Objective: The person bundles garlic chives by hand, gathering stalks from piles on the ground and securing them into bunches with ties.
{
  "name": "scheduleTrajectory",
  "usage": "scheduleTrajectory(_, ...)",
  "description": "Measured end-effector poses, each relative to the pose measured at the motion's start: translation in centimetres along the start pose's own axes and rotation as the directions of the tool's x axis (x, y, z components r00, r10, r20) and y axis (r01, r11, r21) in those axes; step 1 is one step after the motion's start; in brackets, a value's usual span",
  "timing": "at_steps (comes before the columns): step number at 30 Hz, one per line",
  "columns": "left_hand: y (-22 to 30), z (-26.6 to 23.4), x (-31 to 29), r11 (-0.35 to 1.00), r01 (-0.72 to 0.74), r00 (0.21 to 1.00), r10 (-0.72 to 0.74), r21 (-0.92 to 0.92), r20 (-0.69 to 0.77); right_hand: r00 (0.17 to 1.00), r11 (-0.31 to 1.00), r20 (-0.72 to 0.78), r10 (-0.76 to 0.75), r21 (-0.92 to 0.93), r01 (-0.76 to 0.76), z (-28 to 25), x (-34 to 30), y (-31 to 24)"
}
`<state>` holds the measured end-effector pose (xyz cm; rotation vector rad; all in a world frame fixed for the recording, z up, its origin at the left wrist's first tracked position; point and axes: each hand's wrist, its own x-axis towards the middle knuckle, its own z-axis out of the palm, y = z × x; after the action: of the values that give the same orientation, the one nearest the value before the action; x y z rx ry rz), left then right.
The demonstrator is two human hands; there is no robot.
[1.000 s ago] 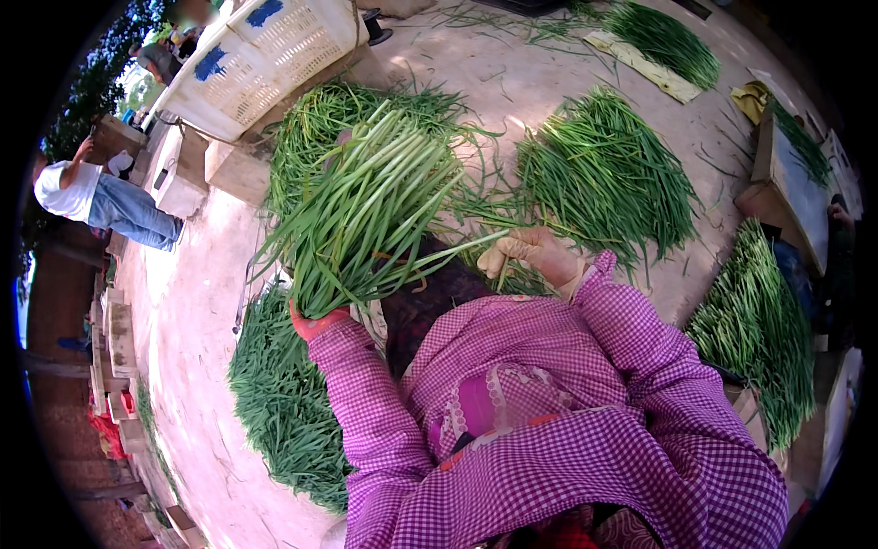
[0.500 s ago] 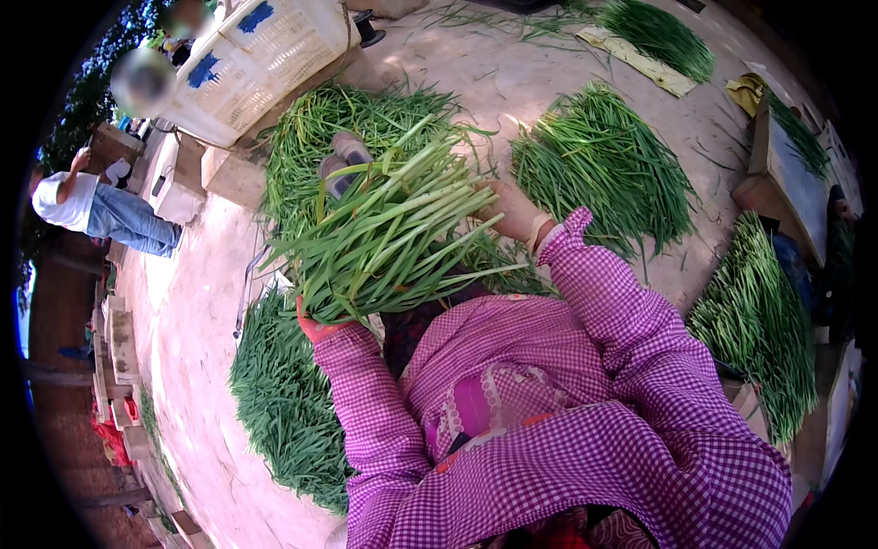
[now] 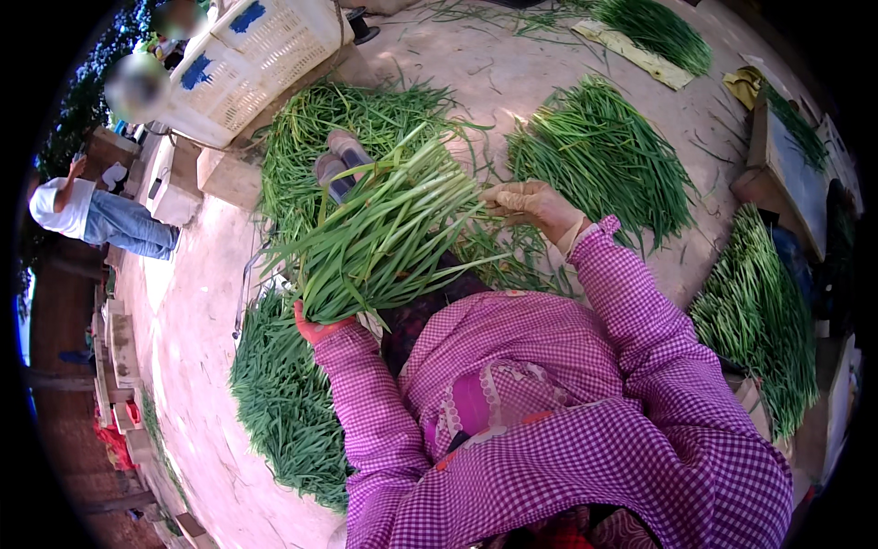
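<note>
A loose bunch of garlic chives (image 3: 384, 233), long green leaves with pale stem ends, lies slanted over my lap. My left hand (image 3: 320, 325), in an orange-red glove, is closed round its leafy lower-left end; leaves hide part of the fingers. At the pale stem ends, my right hand (image 3: 541, 207) in a cream glove has its fingertips drawn together. Whatever is between them is too small to make out. Under and beyond the bunch, more chives (image 3: 311, 114) are strewn round my shoes (image 3: 342, 165).
Heaps of chives lie at right (image 3: 604, 160), far right (image 3: 754, 320) and left (image 3: 288, 403). A white plastic crate (image 3: 265, 69) stands at far left on a pale block (image 3: 229, 178). A person (image 3: 105, 215) is at the left. A yellow sack (image 3: 636, 55) lies far right.
My right hand has drawn back a little to the right from the stem ends. The bunch stays in my left hand, which has hardly moved.
</note>
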<state>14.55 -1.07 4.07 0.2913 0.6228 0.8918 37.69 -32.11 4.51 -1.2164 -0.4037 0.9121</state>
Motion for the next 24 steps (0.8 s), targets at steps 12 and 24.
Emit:
scheduleTrajectory(12, -0.6, -1.0, 1.0, 1.000, -0.015, 1.000, 0.015, 0.012, 0.021, 0.967, 0.856, 0.056, -0.248, 0.480, 0.192, -1.2, -3.7, 2.3)
scheduleTrajectory(24, -0.2, -2.1, 1.4, 0.994, 0.058, 0.996, -0.051, -0.089, 0.076, 0.967, 0.956, 0.216, 0.137, 0.228, -0.186, 7.2, -0.1, -0.3)
